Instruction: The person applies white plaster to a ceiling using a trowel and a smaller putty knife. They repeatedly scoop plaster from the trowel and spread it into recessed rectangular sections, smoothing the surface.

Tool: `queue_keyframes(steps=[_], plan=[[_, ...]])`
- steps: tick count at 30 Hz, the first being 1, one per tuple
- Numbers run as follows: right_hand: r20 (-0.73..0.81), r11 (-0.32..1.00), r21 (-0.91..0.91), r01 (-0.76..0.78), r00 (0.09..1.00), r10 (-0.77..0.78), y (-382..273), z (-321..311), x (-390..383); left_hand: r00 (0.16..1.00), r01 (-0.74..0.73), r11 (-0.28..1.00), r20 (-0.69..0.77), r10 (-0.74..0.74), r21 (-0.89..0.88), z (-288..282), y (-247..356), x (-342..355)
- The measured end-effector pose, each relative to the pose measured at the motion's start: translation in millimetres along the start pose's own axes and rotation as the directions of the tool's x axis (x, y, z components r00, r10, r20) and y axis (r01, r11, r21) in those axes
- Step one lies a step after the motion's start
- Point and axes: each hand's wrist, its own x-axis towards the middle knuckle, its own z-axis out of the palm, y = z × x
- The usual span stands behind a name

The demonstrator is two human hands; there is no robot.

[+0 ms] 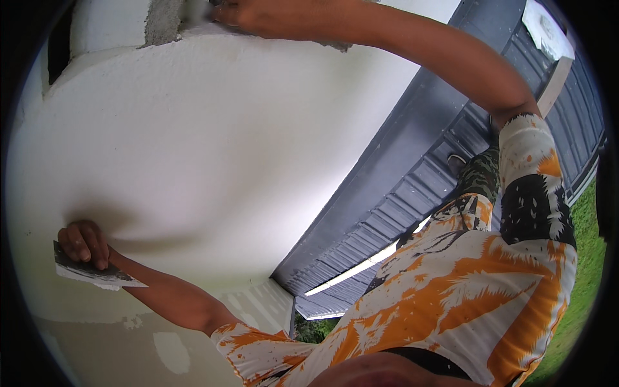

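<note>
My left hand [85, 244] is closed around a wide putty knife [97, 273]. Its flat dark blade carries white filler along the lower edge and stands out from the white wall [213, 142]. At the top of the view my right hand [248, 16] reaches across to the wall's upper edge, fingers bent and blurred. A dark shape shows at the fingertips, beside a smooth grey smear; what it is cannot be made out. Just left of those fingers a rough grey cement strip [162, 22] runs up the wall, and another bit of cement [336, 46] shows beneath my right wrist.
A dark gap [59, 48] opens at the upper left. Along the wall's right side runs a dark ribbed metal roof [387, 222], with my shoe [456, 161] on it. A white board [548, 29] and a wooden strip [556, 86] lie at upper right. Grass [583, 271] shows beyond the roof.
</note>
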Motion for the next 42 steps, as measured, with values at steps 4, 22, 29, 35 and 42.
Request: queue_keyframes(steps=[4,22,29,35,42], plan=[[-0.201,0.997,0.075,-0.036,0.978,0.050,8,0,6,0.995,-0.052,0.998,-0.086,0.053,0.023,0,0,-3],[-0.172,0.976,-0.131,0.173,0.966,-0.194,36,22,18,0.995,-0.042,0.999,-0.085,0.044,0.030,3,0,3],[-0.223,0.996,0.008,0.092,0.971,-0.088,19,19,6,0.994,-0.015,0.997,-0.103,0.023,0.079,9,0,7],[-0.092,0.994,-0.005,0.107,0.990,-0.107,16,-2,11,0.998,-0.031,0.999,-0.053,0.032,0.019,0,2,-2],[0.055,0.992,-0.026,0.122,0.991,-0.121,17,-15,14,0.998,-0.021,0.998,-0.056,0.024,0.053,1,4,4]])
